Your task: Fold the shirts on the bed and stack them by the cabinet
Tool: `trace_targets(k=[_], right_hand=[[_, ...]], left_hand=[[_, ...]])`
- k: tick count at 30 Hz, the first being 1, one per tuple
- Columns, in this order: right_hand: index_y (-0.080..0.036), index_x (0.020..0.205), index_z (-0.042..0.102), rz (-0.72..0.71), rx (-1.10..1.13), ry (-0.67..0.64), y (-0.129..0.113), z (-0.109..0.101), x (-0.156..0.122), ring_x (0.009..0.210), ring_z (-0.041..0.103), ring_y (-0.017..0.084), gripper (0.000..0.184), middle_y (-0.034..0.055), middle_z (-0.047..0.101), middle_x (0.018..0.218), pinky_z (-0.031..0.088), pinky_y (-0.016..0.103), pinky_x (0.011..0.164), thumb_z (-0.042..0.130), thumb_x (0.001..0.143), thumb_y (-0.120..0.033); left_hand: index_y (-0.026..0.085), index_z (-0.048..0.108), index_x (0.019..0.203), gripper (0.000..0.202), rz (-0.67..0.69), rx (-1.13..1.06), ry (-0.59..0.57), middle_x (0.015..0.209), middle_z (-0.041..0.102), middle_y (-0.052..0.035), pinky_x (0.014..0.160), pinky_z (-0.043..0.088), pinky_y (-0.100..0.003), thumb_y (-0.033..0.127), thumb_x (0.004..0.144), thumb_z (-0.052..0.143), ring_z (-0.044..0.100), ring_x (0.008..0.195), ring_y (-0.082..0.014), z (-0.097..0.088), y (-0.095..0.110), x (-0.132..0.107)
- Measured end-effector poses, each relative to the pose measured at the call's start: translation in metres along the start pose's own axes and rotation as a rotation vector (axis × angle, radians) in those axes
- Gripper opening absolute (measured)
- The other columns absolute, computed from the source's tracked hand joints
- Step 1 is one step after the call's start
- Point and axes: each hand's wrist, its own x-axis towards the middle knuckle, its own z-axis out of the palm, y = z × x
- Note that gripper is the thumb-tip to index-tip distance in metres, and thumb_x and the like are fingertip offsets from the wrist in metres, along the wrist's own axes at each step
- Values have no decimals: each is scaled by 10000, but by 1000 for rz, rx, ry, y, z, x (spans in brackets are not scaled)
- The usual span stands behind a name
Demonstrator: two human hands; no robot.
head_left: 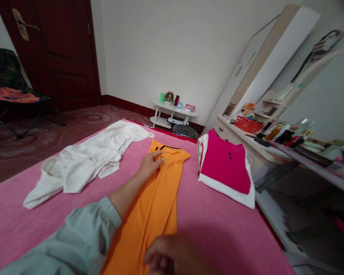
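Note:
An orange shirt (pixel 160 191), folded lengthwise into a narrow strip, lies on the pink bed cover (pixel 218 225), its dark-trimmed collar at the far end. My left hand (pixel 151 165) rests on its upper left part, just below the collar, fingers stretched out and thumb apart. Low in the picture, over the shirt's near end, my right hand (pixel 174 254) is smeared by motion; its fingers look bent, but whether they touch or hold cloth I cannot tell. To the left a rumpled white garment (pixel 94 152) is spread out. A stack of folded clothes with a magenta top (pixel 226 164) sits on the right.
Beyond the bed stands a small white table (pixel 172 110) with ornaments. Along the right side runs a dresser crowded with bottles and a red basket (pixel 248 124). At the left are a folding chair (pixel 8 76) and a dark red door (pixel 57 49).

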Motion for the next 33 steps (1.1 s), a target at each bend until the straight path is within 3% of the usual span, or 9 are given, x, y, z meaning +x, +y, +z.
trace_targets(k=[3, 6, 11, 16, 20, 23, 27, 30, 33], right_hand=[[-165, 736, 656, -123, 57, 442, 0, -52, 27, 539, 542, 96, 121, -16, 603, 617, 399, 189, 511, 574, 722, -254], [-153, 796, 641, -241, -22, 731, 7, -120, 78, 535, 560, 114, 156, 1, 632, 671, 435, 217, 515, 551, 720, -255], [-161, 923, 683, -71, -528, 959, 15, -193, 161, 707, 636, 148, 258, 42, 701, 815, 466, 242, 647, 512, 731, -136], [-197, 936, 712, -8, -670, 950, 14, -192, 203, 838, 656, 230, 273, 83, 718, 861, 460, 296, 716, 643, 674, -164], [-193, 836, 723, 17, -718, 991, 8, -186, 220, 897, 654, 246, 184, 111, 719, 870, 456, 313, 758, 555, 760, -189], [-229, 992, 704, -112, -657, 984, 6, -189, 227, 883, 656, 204, 280, 64, 722, 936, 469, 290, 767, 502, 799, -215], [-214, 1108, 658, -285, -379, 1067, 25, -206, 223, 854, 655, 170, 398, 43, 713, 1005, 495, 272, 791, 518, 738, -181], [-159, 1026, 667, -223, -248, 1248, 51, -225, 209, 924, 643, 202, 356, 87, 697, 1020, 499, 328, 844, 476, 726, -179], [-146, 936, 669, -144, -175, 1266, 71, -237, 195, 828, 661, 212, 312, 82, 702, 886, 535, 337, 738, 482, 688, -177]], left_hand=[[155, 701, 1104, 362, 36, 43, 18, 1087, 677, -103, 894, 469, -352, 221, 752, 653, 623, 947, -223, 1, -1, -1], [143, 690, 1123, 360, 72, 97, 32, 1047, 665, -107, 900, 466, -353, 184, 771, 627, 617, 935, -218, 1, 1, -4], [176, 702, 1098, 348, 118, 168, 40, 959, 639, -68, 851, 484, -306, 106, 778, 585, 601, 858, -175, -1, 3, -6], [228, 662, 1189, 467, 96, 175, -3, 990, 607, -65, 882, 487, -317, 83, 757, 562, 606, 914, -184, 1, 1, -5], [198, 630, 1226, 519, 131, 193, -1, 1189, 602, -82, 1029, 412, -327, 55, 734, 542, 555, 1139, -205, 2, 1, -5], [192, 578, 1272, 547, 153, 254, 60, 1325, 541, -75, 1049, 399, -300, 49, 749, 506, 518, 1209, -197, 0, 6, -9], [218, 513, 1312, 528, 40, 423, 129, 1338, 509, -83, 911, 494, -319, 111, 795, 499, 576, 1120, -224, -4, 16, -16], [227, 486, 1315, 518, -1, 484, 136, 1324, 503, -83, 841, 510, -305, 123, 807, 495, 596, 1071, -219, -4, 20, -19], [222, 479, 1312, 511, -30, 478, 152, 1325, 491, -89, 821, 504, -290, 119, 811, 489, 600, 1054, -212, -5, 22, -19]])
